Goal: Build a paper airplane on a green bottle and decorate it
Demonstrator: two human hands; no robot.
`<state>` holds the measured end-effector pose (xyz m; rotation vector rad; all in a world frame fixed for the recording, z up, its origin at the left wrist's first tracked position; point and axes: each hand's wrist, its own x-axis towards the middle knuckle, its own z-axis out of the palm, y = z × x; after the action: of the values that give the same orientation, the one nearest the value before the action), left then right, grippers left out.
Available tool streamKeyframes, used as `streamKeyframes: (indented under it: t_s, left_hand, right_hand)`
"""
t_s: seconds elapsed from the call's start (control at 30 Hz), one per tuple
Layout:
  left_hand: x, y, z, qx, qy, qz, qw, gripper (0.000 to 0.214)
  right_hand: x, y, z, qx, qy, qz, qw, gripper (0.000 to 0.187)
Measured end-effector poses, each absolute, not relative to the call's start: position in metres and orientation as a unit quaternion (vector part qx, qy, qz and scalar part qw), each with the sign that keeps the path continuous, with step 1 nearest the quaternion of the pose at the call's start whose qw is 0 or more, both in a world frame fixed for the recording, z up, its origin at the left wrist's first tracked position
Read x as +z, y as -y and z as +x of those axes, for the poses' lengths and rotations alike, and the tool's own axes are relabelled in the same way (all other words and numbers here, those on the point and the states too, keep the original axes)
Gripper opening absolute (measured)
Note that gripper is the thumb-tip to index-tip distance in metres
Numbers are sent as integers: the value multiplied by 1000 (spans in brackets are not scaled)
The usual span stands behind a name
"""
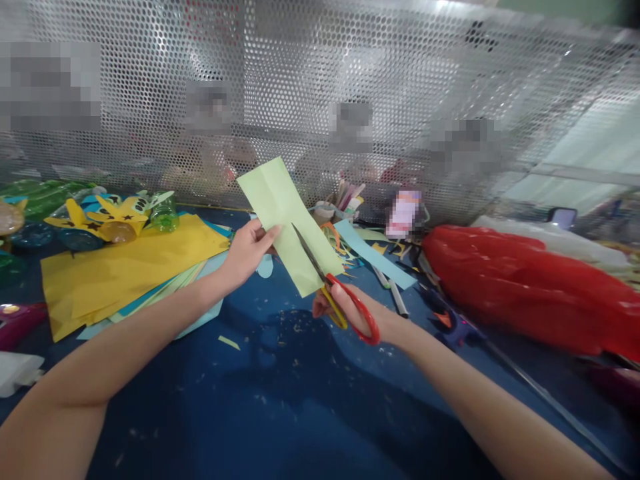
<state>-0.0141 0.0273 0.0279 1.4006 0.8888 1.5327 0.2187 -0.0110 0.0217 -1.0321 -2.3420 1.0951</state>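
Note:
My left hand pinches the left edge of a pale green paper strip, thumb on top, and holds it tilted above the dark blue table. My right hand grips a pair of scissors with one red and one yellow handle loop. The dark blades lie across the lower part of the paper and point up and left; I cannot tell how far they are spread. A light blue paper strip lies just beyond my right hand, and small scraps lie around it.
Yellow sheets cover more coloured paper at left, near plastic bottle crafts. A red plastic bag lies at right. Behind a pen holder and a lit phone rises a perforated metal screen. A marker lies near my right arm.

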Motion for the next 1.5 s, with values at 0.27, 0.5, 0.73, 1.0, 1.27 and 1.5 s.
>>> streamKeyframes:
  t_s: [0.27, 0.5, 0.73, 1.0, 1.27, 1.5]
  left_hand:
    - [26, -21, -10, 604, -366, 581, 405, 35]
    - [30, -16, -8, 592, -376, 610, 369, 28]
    - [31, -15, -6, 573, -384, 623, 370, 25]
    - [33, -10, -4, 565, -378, 627, 380, 22]
    - [33, -9, -4, 564, -379, 622, 389, 33]
    - [27, -13, -7, 564, -376, 627, 385, 39]
  right_hand:
    - [21, 13, 216, 378, 823, -380, 190, 75]
    - [18, 13, 216, 395, 802, -406, 191, 76]
    - [22, 16, 211, 456, 762, -417, 194, 75]
    - [28, 19, 208, 361, 803, -432, 197, 79]
    - [21, 19, 208, 389, 780, -448, 200, 72]
    - [17, 18, 209, 388, 775, -451, 213, 69]
